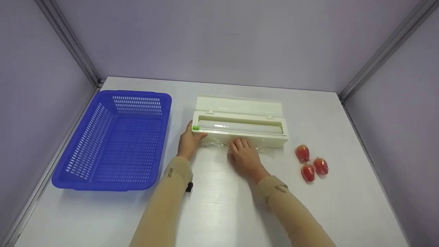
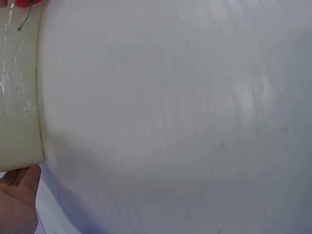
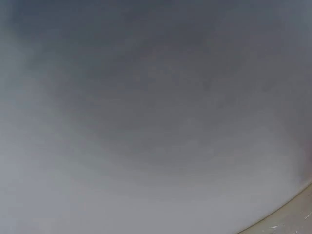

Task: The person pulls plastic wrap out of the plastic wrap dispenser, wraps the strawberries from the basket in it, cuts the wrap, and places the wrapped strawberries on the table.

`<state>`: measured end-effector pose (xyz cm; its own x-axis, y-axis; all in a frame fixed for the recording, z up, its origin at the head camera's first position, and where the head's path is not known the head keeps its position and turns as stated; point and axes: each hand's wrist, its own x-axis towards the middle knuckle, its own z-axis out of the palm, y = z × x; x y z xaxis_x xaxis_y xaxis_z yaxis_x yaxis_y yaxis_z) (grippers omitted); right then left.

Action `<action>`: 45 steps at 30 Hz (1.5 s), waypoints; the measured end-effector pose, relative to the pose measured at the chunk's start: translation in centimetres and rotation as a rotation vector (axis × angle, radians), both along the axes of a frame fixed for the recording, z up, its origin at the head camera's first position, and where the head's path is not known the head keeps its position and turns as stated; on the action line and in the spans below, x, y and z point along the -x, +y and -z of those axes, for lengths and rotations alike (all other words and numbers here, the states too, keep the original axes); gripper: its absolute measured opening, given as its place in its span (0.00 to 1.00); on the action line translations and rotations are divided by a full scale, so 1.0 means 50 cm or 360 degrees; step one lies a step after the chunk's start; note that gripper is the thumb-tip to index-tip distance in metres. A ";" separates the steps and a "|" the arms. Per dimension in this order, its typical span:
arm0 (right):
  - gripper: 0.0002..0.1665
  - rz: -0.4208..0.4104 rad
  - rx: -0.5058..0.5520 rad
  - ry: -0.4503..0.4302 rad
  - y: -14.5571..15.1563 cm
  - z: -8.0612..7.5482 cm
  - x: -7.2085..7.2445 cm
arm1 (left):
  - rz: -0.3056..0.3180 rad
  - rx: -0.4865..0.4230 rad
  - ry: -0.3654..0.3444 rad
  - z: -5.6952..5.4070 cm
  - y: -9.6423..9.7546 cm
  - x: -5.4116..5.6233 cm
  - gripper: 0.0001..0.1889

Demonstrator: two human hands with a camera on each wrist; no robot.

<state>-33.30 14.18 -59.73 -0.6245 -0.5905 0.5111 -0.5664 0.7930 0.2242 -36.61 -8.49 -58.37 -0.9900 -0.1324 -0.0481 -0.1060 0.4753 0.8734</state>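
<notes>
A cream cling film dispenser (image 1: pixel 240 140) has its lid raised, showing the white film roll (image 1: pixel 240 127). Clear film (image 1: pixel 216 140) hangs over its front. My left hand (image 1: pixel 188 142) holds the dispenser's left end, thumb at the front corner. In the left wrist view, the left hand (image 2: pixel 18 202) touches that end. My right hand (image 1: pixel 245 156) curls at the middle of the front, against the film. A red fruit (image 2: pixel 27 2) with a green stem shows at its fingers in the left wrist view; most of it is hidden. The right wrist view shows mainly blurred grey surface.
A blue perforated basket (image 1: pixel 159 137) stands on the white table (image 1: pixel 212 212) at the left. Several red-yellow fruits sit at the right: one fruit (image 1: pixel 303 153) behind two others, seemingly wrapped in clear film. A green slider (image 1: pixel 196 127) is at the dispenser's left front corner.
</notes>
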 end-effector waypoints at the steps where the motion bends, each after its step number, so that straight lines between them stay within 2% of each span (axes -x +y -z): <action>1: 0.13 -0.0040 0.0045 0.0013 -0.011 -0.009 0.001 | -0.0009 -0.0001 -0.0003 0.001 -0.002 0.000 0.45; 4: 0.08 -0.0169 0.0194 -0.0040 -0.060 -0.052 0.014 | -0.0051 -0.0018 0.0010 -0.002 -0.004 -0.001 0.44; 6: 0.07 -0.0218 0.0293 -0.0182 -0.102 -0.090 0.028 | -0.0059 -0.0028 0.0031 -0.005 -0.003 -0.001 0.44; 8: 0.12 -0.0236 0.0320 -0.0358 -0.142 -0.123 0.042 | -0.0040 -0.0031 0.0050 -0.008 -0.001 -0.001 0.42; 12: 0.20 -0.0234 0.0167 -0.0633 -0.203 -0.156 0.061 | -0.0005 0.0050 0.0059 -0.007 0.003 -0.005 0.37; 15: 0.22 -0.0233 0.0051 -0.0715 -0.230 -0.155 0.067 | -0.0024 0.0079 0.0100 -0.003 0.003 -0.010 0.35; 20: 0.13 -0.0200 0.0065 -0.0629 -0.246 -0.143 0.071 | -0.0060 0.0090 0.0195 0.002 0.008 -0.011 0.34; 24: 0.06 -0.0152 0.0131 -0.0527 -0.252 -0.135 0.075 | -0.0060 0.0143 0.0171 0.006 0.007 -0.009 0.33; 31: 0.08 -0.0102 0.0186 -0.0471 -0.254 -0.123 0.080 | -0.0027 0.0145 0.0153 0.008 -0.001 -0.008 0.31; 35: 0.10 -0.0097 0.0226 -0.0439 -0.229 -0.117 0.082 | 0.0006 0.0119 0.0165 0.006 0.004 -0.005 0.29; 42: 0.07 -0.0119 0.0279 -0.0358 -0.147 -0.097 0.078 | -0.0020 0.0201 0.0070 0.007 0.000 -0.002 0.37; 45: 0.07 -0.0145 0.0325 -0.0347 -0.105 -0.089 0.076 | 0.0004 0.0192 0.0027 0.008 -0.002 0.000 0.38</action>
